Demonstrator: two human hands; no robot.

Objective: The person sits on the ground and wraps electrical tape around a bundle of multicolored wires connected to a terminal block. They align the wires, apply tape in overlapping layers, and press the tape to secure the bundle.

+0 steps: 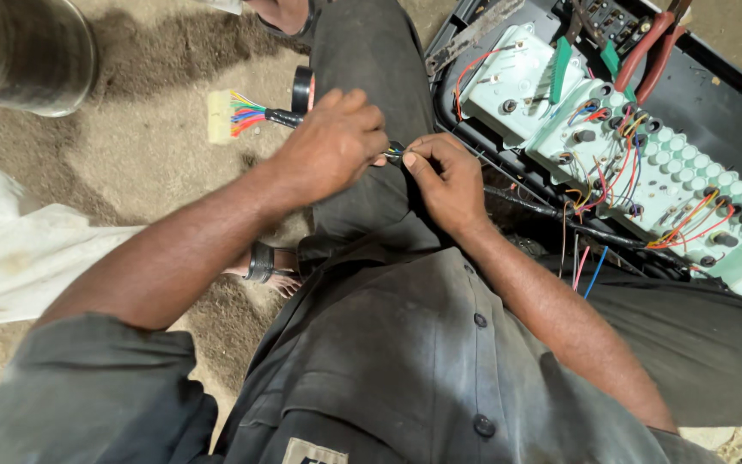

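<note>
Black-taped wire bundle (392, 153) spans both hands' grip (left (330, 146), right (444, 176)).

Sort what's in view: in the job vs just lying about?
In hand: left hand, right hand, taped wire bundle with coloured wires and plug, tape roll.

Lying about: red-handled pliers, pale green panel back, white cloth, metal cylinder.
</note>
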